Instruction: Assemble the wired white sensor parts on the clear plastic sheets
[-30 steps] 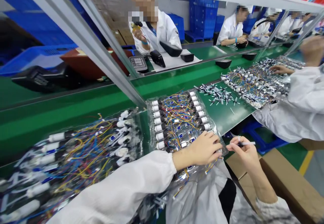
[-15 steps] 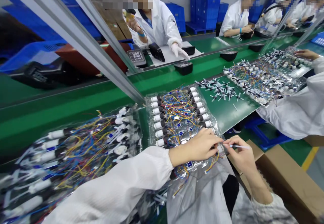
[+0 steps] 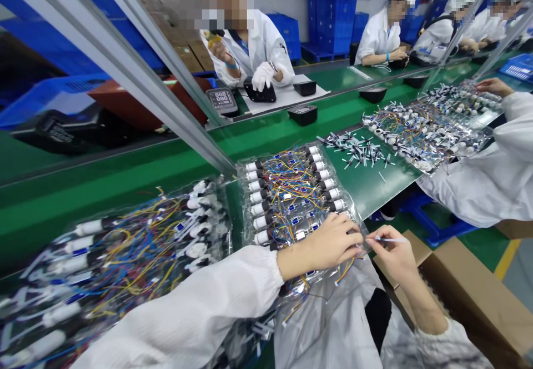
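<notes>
While the left hand (image 3: 331,245) lies over the near right corner of the middle tray (image 3: 350,209), fingers bent and grip on anything hidden, the right hand (image 3: 395,255) pinches a thin white strip (image 3: 393,240) between thumb and fingers just off that corner; fingertips of both hands nearly meet, can't tell if they touch or if the strip is joined to anything. Progress, as a judgement: early for the middle tray. Its white-and-black cylinders (image 3: 257,197) sit in two neat columns with wires (image 3: 287,179) tangled between, and no strips visible on the uncovered part; near end is hidden by hand and forearm. Left tray (image 3: 227,222) looks further along, since white strips lie among its cylinders, though whether they're attached is unclear. Plenty left: a loose strip pile (image 3: 360,149) sits on the worktop (image 3: 375,188) just right of the middle tray. Edges: the worktop's near edge slants away to the right of the tray; right hand is beyond it, above an open cardboard box (image 3: 470,280), so a dropped strip would probably fall there or into the lap. Wire ends overhang the tray's near side, snag risk. Room: green surface between the pile and the near edge is the best side gap; left is tight, with the left tray just beside and a metal post (image 3: 175,123) coming down near the far left corner.
</notes>
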{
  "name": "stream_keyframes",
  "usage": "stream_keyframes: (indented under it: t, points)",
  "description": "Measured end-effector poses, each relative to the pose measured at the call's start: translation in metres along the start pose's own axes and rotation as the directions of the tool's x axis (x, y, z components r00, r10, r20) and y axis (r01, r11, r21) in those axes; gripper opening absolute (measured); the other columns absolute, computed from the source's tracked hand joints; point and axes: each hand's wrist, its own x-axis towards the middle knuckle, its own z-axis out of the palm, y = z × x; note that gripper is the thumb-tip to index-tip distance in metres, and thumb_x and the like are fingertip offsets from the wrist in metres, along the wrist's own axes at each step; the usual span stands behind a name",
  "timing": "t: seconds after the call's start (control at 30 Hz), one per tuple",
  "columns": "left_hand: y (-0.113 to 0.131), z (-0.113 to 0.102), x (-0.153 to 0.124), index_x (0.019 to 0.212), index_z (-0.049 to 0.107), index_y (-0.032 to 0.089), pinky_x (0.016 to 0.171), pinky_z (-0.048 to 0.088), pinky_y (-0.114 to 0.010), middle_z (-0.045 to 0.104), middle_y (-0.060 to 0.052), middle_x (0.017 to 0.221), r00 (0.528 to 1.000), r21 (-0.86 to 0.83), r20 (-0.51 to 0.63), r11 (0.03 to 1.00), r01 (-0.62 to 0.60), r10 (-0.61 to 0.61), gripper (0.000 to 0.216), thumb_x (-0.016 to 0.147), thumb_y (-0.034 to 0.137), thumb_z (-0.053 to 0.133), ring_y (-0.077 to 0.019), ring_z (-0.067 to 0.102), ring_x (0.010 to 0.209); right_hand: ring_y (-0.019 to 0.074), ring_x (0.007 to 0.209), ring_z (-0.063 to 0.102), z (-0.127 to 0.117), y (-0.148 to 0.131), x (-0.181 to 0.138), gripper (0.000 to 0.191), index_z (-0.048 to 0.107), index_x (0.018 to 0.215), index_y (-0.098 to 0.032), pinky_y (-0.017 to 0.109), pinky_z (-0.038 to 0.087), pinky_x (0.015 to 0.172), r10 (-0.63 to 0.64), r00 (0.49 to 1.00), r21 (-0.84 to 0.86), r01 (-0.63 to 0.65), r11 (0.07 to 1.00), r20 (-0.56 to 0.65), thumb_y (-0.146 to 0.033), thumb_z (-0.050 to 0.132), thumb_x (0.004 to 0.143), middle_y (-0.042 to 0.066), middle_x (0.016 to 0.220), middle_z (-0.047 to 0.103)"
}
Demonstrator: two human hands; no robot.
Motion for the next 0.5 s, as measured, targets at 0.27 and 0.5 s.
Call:
stream_keyframes:
  t: [0.27,0.5]
  points:
    - [-0.007,-0.003,-0.006,0.112,0.067,0.023,0.096,0.036,-0.037,0.073,-0.003,0.104,1.000,-0.200,-0.001,0.980,0.020,-0.021,0.023,0.097,0.041,0.066,-0.0207,0.060,0.105,0.0219,0.089,0.071,0.014,0.004,-0.004,0.018,0.067,0.085,-0.024,0.035,0.055,0.084,-0.055,0.998,0.072,0.055,0.996,0.000,-0.037,0.077,0.088,0.004,0.091,0.073]
    - [-0.005,-0.001,-0.002,0.106,0.070,0.020,0.091,0.033,-0.039,0.073,-0.005,0.097,0.999,-0.132,0.041,0.991,0.032,-0.027,0.029,0.095,0.047,0.067,-0.0242,0.058,0.100,0.0198,0.085,0.069,0.018,0.007,-0.006,0.019,0.065,0.082,-0.023,0.034,0.054,0.082,-0.025,1.000,0.140,0.022,0.990,0.019,-0.034,0.080,0.086,0.003,0.088,0.070]
